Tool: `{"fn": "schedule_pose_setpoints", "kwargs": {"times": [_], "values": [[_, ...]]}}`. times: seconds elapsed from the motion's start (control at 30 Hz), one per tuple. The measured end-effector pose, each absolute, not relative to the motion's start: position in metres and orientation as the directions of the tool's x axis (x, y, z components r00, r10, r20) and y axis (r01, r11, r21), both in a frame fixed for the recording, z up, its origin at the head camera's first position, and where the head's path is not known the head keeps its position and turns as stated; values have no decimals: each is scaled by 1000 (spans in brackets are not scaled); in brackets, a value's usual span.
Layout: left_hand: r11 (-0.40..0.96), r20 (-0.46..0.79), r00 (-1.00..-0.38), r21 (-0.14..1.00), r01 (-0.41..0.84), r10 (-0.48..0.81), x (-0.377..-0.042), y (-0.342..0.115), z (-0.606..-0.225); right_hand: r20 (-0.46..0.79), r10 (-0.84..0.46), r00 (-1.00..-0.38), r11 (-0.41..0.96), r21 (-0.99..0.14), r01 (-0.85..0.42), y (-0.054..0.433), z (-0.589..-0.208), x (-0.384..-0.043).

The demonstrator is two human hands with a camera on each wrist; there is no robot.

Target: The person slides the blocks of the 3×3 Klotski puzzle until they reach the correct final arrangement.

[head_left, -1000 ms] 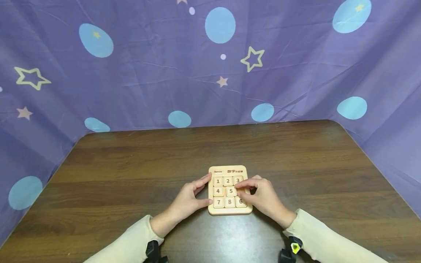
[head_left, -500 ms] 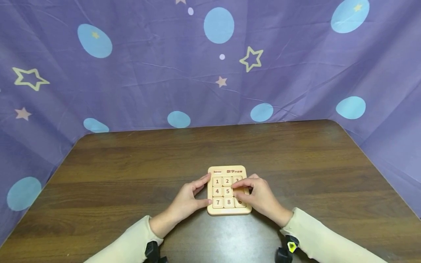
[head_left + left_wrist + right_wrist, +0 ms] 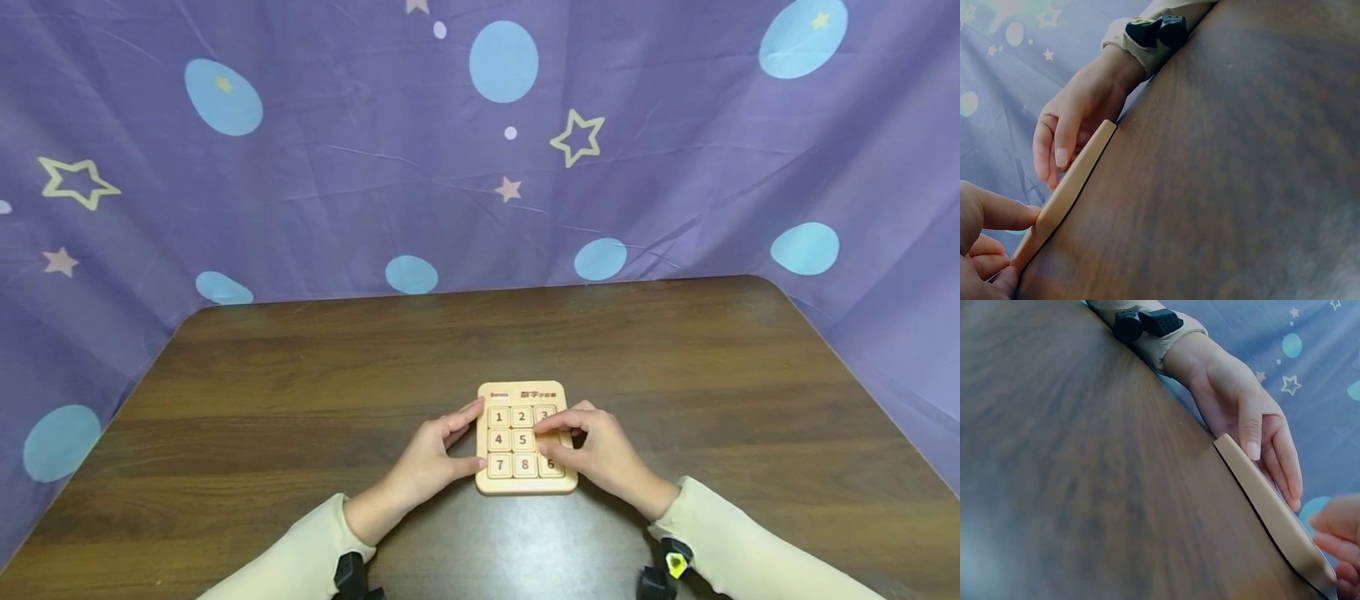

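Observation:
A pale wooden number-slide puzzle (image 3: 498, 484) lies on the table, its tiles marked 1 to 8. My left hand (image 3: 422, 461) rests on its left edge, index finger near the upper corner and thumb lower down. Over the right side reaches my right hand (image 3: 603, 446), thumb and index fingertip apart beside the 5 tile (image 3: 522, 439). The middle-right slot lies behind these fingers, which partly cover the 3 tile and 6 tile. In the left wrist view, the puzzle's edge (image 3: 1063, 190) shows side-on; the right wrist view has its edge (image 3: 1272, 509) too.
A dark wood-grain table (image 3: 300, 358) supports the puzzle. Behind it hangs a purple cloth (image 3: 337, 167) with blue dots and stars. Black wrist cameras sit on both pale sleeves (image 3: 738, 542).
The 5 tile has slid left into the middle column under the fingers of my right hand, which shifted left with it. My left hand stays at the puzzle's edge.

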State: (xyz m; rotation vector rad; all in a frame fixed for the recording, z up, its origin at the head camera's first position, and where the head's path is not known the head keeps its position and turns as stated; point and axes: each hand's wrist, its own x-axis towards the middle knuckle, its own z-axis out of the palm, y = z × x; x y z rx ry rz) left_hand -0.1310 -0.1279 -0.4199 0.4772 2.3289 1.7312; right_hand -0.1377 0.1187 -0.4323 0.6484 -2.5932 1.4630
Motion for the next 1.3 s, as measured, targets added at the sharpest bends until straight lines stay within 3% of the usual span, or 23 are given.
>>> {"fn": "schedule_pose_setpoints", "kwargs": {"times": [0.73,1.3], "values": [[248,35,-928,959,135,371,-131,-128,-421,335,-496,-801,353,-765,-539,143,-431,-132],[256,32,-930,957,134,367,-131,-127,-419,325,-504,-800,351,-769,-534,143,-432,-134]]}}
